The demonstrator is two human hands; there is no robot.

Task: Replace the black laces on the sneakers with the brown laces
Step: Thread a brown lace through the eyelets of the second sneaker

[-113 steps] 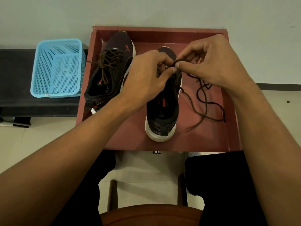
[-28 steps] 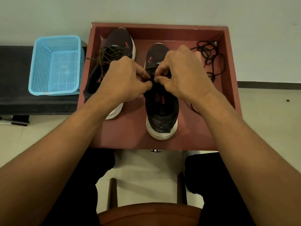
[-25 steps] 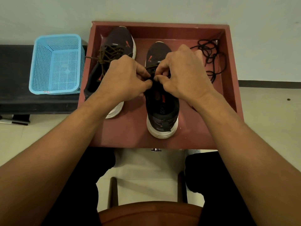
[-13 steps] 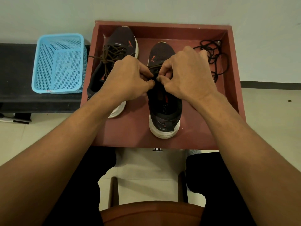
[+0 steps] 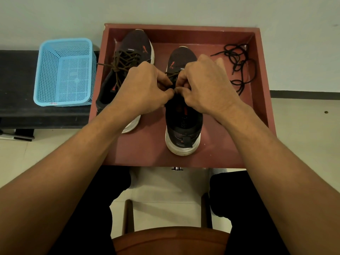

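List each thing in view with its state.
left hand, pinching the brown lace.
right hand, pinching the brown lace.
right sneaker, upright, partly laced.
left sneaker, upright, laced in brown.
black laces, loose in the tray's far right corner.
blue basket, upright, empty.

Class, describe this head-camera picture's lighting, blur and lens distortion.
Head view: dim, soft, even light, no glare; left hand and right hand, pinching the brown lace, show no motion blur; the black laces are crisp; wide-angle stretch enlarges the near forearms.
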